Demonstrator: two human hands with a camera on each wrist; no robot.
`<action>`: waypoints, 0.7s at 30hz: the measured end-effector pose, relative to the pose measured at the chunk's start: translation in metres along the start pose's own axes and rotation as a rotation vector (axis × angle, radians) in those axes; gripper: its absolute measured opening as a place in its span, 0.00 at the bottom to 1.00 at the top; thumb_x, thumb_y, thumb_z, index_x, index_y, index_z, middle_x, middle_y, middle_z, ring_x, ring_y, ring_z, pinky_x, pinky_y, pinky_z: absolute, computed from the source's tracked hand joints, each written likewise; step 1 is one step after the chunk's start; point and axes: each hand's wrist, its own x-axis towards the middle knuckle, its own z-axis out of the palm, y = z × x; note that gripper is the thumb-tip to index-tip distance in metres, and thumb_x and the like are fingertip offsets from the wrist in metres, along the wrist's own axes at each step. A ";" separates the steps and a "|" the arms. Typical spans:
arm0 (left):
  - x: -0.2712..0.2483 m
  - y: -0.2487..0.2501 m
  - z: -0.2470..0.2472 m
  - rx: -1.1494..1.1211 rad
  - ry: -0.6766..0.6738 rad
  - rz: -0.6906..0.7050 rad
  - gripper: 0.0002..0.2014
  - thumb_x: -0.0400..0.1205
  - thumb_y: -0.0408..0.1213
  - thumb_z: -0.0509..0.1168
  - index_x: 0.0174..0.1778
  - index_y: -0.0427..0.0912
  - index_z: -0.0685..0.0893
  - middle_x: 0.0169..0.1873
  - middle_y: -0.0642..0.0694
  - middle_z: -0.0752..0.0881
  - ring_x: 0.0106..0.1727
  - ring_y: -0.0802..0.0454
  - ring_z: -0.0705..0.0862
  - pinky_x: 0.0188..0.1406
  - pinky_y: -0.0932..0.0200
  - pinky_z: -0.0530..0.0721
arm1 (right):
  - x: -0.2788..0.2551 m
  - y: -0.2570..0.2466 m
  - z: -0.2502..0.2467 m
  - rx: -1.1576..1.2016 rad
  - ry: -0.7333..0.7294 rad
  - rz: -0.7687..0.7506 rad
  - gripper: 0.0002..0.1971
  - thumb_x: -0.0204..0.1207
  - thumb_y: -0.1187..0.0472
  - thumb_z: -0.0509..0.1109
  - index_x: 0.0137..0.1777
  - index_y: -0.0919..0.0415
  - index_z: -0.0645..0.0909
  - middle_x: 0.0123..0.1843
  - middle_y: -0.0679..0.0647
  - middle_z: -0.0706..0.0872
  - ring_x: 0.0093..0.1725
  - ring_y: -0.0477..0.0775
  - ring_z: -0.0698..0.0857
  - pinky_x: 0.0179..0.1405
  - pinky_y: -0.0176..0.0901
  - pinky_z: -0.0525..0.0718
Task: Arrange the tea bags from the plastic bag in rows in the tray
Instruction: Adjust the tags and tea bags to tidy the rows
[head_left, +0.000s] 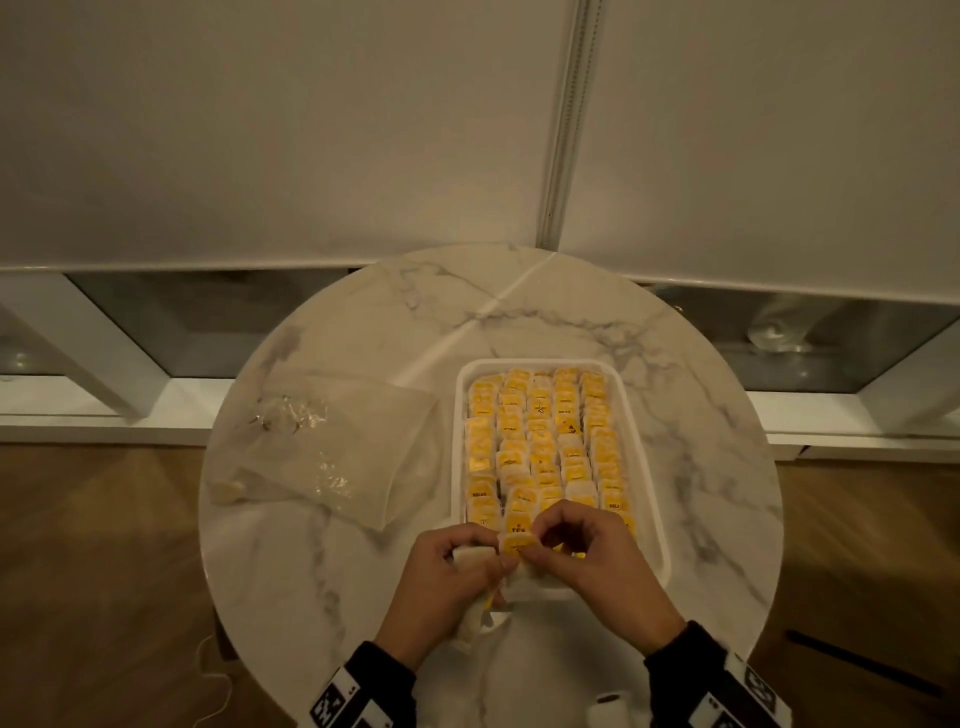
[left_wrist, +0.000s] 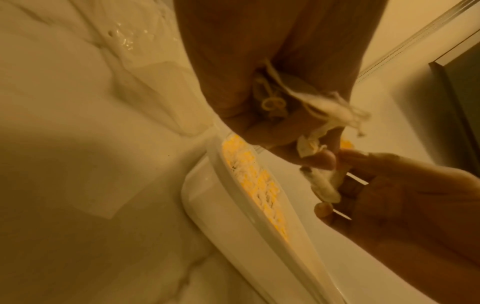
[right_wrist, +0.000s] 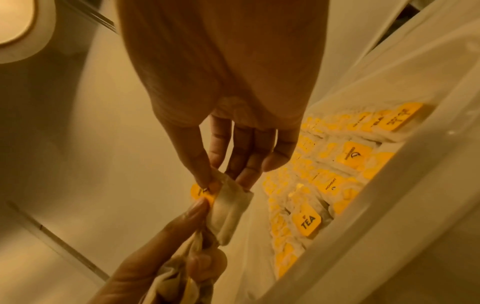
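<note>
From the head view, your left hand (head_left: 447, 577) is curled round a small bunch of tea bags (head_left: 470, 558) over the near edge of the round marble desk (head_left: 363, 322), while your right hand (head_left: 582, 551) pinches one tea bag (head_left: 514, 544) by its yellow tag end, right at the near left corner of the white tray (head_left: 641, 441). The tray is nearly full of rows; the plastic bag (head_left: 332, 441) lies flat to its left, seemingly all but empty.

From the left wrist, the bunch (left_wrist: 272, 98) sits crumpled in your palm, strings trailing (the picture is blurred, so I cannot count them). The tray's rim (left_wrist: 233, 197) runs just below.

From the right wrist, thumb and forefinger nip the single bag (right_wrist: 228, 209) at its top, with the left hand's fingertips (right_wrist: 200, 205) touching it too.

I judge these bags light, soft and easily torn: take each by the stiff tag or the folded top, not the paper belly, and mind tangled strings.
</note>
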 end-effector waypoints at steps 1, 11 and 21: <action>0.000 -0.002 -0.001 0.026 -0.004 -0.003 0.06 0.70 0.29 0.81 0.33 0.41 0.90 0.29 0.40 0.87 0.23 0.45 0.86 0.23 0.58 0.84 | 0.000 0.000 0.000 -0.019 -0.024 0.008 0.06 0.70 0.69 0.80 0.41 0.59 0.87 0.38 0.49 0.89 0.38 0.43 0.85 0.40 0.39 0.81; 0.002 -0.007 -0.014 0.005 0.093 -0.010 0.02 0.77 0.23 0.73 0.40 0.33 0.90 0.29 0.42 0.87 0.22 0.46 0.84 0.24 0.58 0.84 | 0.030 0.007 -0.035 -0.406 -0.026 -0.023 0.06 0.70 0.62 0.81 0.36 0.53 0.88 0.35 0.47 0.89 0.36 0.43 0.85 0.38 0.32 0.81; -0.004 -0.021 -0.022 -0.084 0.158 -0.073 0.02 0.78 0.24 0.72 0.40 0.30 0.88 0.28 0.38 0.85 0.23 0.46 0.85 0.23 0.57 0.85 | 0.067 0.012 -0.006 -0.702 -0.427 0.180 0.07 0.70 0.60 0.81 0.37 0.50 0.85 0.35 0.46 0.86 0.32 0.39 0.82 0.34 0.32 0.82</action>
